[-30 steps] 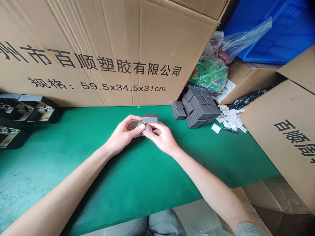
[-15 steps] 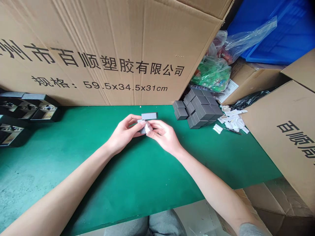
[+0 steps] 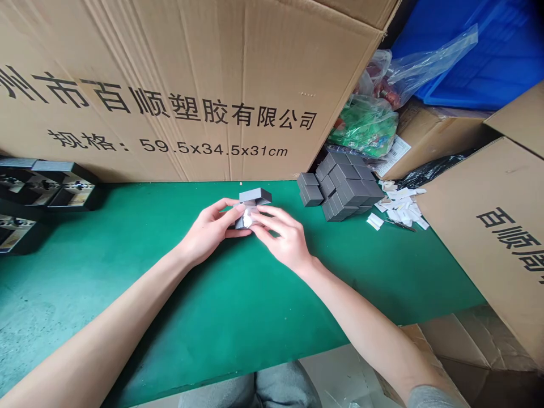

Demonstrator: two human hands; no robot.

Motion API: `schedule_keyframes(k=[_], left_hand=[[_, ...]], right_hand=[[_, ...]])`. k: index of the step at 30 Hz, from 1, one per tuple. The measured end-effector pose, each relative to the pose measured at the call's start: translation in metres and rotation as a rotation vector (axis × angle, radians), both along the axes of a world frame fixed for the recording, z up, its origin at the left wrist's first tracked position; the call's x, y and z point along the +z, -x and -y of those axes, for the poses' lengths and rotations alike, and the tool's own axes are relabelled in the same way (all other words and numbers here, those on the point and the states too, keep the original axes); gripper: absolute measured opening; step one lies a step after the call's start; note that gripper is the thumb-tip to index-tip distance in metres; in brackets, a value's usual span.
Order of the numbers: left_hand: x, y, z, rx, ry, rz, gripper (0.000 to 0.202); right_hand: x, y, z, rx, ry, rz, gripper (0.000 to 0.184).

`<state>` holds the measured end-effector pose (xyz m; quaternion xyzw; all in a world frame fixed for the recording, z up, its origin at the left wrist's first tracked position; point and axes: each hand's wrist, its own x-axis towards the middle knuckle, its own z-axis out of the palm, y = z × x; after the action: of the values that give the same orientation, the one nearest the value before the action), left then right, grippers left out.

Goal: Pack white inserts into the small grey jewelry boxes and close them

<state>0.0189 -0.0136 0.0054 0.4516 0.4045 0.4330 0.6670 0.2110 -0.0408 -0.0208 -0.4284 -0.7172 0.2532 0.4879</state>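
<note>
**Two-handed hold at centre frame**

The left hand [image 3: 208, 229], fingers half curled, and the right hand [image 3: 283, 238], fingers bent and spread, together hold a small matte grey rectangular block [image 3: 255, 196] above the green bench mat [image 3: 178, 289], centre of frame. A white paper slip [image 3: 249, 217] sits against it, partly hidden by the fingers. The step in hand appears to be fitting the slip; the next move calls for seating it squarely. A stacked pile of dark grey blocks [image 3: 346, 190] stands right of centre.
</note>
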Motion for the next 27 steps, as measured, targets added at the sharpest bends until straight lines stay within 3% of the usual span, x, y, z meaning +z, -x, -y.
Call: schedule_keyframes(k=[9, 16, 27], left_hand=[[-0.0016, 0.0029, 0.001, -0.065, -0.019, 0.03, 0.033], [-0.0007, 0.0021, 0.0019, -0.124, -0.075, 0.025, 0.039], [-0.0024, 0.005, 0.0003, -0.112, -0.014, 0.034, 0.033]], right_hand=[[0.0038, 0.0013, -0.004, -0.042, -0.25, 0.034, 0.021], [0.0022, -0.0004, -0.0044, -0.035, -0.263, 0.068, 0.022], [-0.0003, 0.0005, -0.0037, 0.027, -0.344, 0.165, 0.024]])
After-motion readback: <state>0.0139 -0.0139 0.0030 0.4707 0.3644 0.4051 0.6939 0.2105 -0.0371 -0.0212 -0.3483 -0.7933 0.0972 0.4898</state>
